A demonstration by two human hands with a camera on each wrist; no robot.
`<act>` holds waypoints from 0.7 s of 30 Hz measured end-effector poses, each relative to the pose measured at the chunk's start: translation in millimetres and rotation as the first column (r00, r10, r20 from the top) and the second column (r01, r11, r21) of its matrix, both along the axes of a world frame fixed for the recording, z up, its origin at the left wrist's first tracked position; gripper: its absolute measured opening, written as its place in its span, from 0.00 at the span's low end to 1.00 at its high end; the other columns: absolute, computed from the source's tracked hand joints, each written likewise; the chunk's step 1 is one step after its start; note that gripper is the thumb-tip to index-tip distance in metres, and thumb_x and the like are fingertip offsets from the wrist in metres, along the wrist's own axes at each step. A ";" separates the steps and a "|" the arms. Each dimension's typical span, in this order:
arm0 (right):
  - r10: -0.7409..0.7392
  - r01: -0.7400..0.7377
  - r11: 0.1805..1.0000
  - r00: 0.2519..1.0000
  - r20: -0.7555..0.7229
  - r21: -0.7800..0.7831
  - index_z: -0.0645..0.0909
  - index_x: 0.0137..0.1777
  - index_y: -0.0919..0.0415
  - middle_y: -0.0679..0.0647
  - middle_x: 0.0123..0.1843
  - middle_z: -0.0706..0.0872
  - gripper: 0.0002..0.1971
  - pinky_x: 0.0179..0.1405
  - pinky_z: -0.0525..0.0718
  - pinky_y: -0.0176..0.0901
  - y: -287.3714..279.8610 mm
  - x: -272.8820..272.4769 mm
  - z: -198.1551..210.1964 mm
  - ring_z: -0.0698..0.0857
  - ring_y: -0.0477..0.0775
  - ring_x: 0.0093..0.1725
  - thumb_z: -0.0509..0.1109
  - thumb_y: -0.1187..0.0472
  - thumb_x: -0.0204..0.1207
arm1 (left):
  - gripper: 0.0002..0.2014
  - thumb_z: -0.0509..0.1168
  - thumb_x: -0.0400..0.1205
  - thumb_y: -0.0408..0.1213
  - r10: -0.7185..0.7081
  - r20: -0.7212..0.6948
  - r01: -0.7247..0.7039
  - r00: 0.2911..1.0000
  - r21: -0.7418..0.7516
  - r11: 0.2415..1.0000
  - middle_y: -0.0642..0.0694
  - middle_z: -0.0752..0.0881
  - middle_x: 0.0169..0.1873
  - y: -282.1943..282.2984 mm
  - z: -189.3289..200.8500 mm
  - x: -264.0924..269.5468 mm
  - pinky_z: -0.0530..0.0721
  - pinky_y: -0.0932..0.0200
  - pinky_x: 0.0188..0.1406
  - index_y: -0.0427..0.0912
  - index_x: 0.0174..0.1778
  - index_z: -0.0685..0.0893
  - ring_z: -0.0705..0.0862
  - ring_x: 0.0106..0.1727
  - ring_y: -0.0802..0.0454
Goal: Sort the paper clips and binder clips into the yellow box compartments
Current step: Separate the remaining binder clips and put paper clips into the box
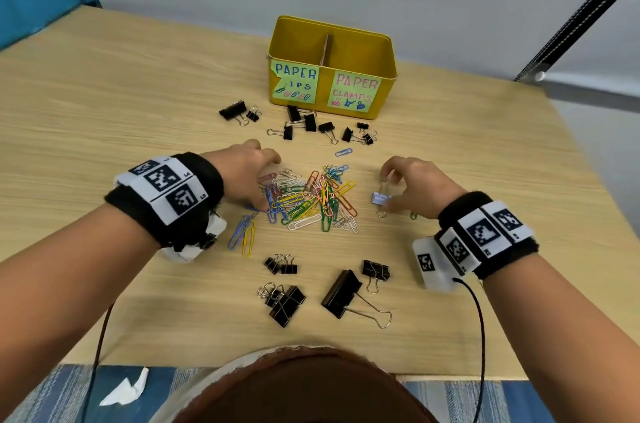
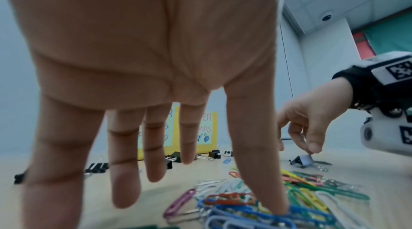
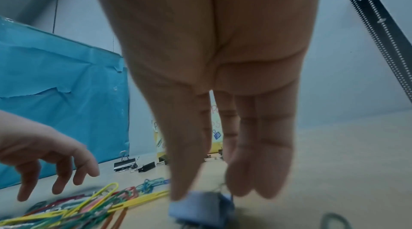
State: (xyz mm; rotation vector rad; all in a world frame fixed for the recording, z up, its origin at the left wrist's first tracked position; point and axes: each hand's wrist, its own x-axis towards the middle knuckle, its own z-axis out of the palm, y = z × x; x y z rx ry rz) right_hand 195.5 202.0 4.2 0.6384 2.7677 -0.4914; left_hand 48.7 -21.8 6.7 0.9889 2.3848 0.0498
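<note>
Head view: yellow box [image 1: 382, 76] interior hidden

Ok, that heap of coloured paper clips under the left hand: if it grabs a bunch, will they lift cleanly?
Probably not. The coloured paper clips lie crossed and overlapping, so a pinch by the left hand would likely drag tangled neighbours along. They are thin wire loops lying flat on the wooden table, so they may slide rather than lift. They look light, so some may drop off.

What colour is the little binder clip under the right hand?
Pale blue binder clip, unlike the black ones nearby. The right hand touches it; the head view shows it best.
</note>
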 end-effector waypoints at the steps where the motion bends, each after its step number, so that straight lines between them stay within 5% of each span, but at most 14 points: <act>1: -0.025 0.025 1.000 1.000 0.007 -0.019 0.76 0.61 0.59 0.55 0.52 0.81 0.24 0.47 0.74 0.41 -3.5 0.6 -3.4 0.79 0.55 0.52 0.77 0.53 0.68 | 0.41 0.76 0.69 0.46 0.015 -0.018 -0.015 1.000 -0.022 1.000 0.41 0.71 0.66 -0.2 -1.1 -0.2 0.79 0.50 0.62 0.46 0.76 0.66 0.77 0.65 0.41; 4: -0.043 0.042 0.998 0.998 0.035 0.039 0.72 0.59 0.61 0.56 0.46 0.79 0.22 0.46 0.74 0.43 -12.2 -0.1 -16.5 0.79 0.58 0.48 0.71 0.47 0.73 | 0.37 0.73 0.70 0.52 0.035 -0.061 -0.041 0.998 -0.092 0.995 0.38 0.72 0.65 0.6 -6.0 3.3 0.80 0.47 0.60 0.41 0.72 0.68 0.77 0.64 0.40; 10: -0.198 0.199 0.980 0.980 0.014 -0.006 0.74 0.49 0.56 0.57 0.50 0.81 0.11 0.35 0.74 0.38 15.2 7.9 7.2 0.80 0.55 0.44 0.73 0.59 0.71 | 0.34 0.74 0.71 0.50 -0.008 0.019 0.009 1.000 -0.067 0.998 0.39 0.73 0.65 6.7 -10.1 10.3 0.80 0.47 0.63 0.41 0.70 0.70 0.78 0.63 0.41; 15: -0.255 0.236 0.958 0.961 0.107 0.161 0.79 0.57 0.60 0.59 0.58 0.83 0.15 0.45 0.77 0.44 33.5 19.8 3.2 0.79 0.56 0.50 0.72 0.58 0.72 | 0.33 0.76 0.70 0.45 -0.081 0.112 0.084 0.990 -0.027 0.996 0.42 0.76 0.62 12.5 -3.9 12.6 0.79 0.51 0.62 0.41 0.69 0.72 0.78 0.62 0.44; 18: -0.265 0.252 0.949 0.963 0.049 0.192 0.80 0.52 0.62 0.58 0.51 0.82 0.11 0.43 0.77 0.44 24.6 22.0 3.8 0.80 0.57 0.48 0.74 0.60 0.71 | 0.29 0.80 0.64 0.44 -0.089 0.115 0.098 0.989 -0.074 0.992 0.48 0.79 0.49 6.7 -2.3 4.6 0.79 0.53 0.50 0.43 0.57 0.76 0.78 0.50 0.48; 21: -0.220 0.205 0.973 0.963 0.156 0.106 0.83 0.47 0.67 0.61 0.47 0.86 0.05 0.33 0.79 0.40 7.7 22.0 0.8 0.82 0.57 0.42 0.68 0.67 0.74 | 0.24 0.81 0.62 0.43 -0.106 0.097 0.122 0.990 -0.180 0.976 0.50 0.78 0.38 2.3 -6.1 3.4 0.75 0.59 0.35 0.44 0.45 0.75 0.77 0.43 0.49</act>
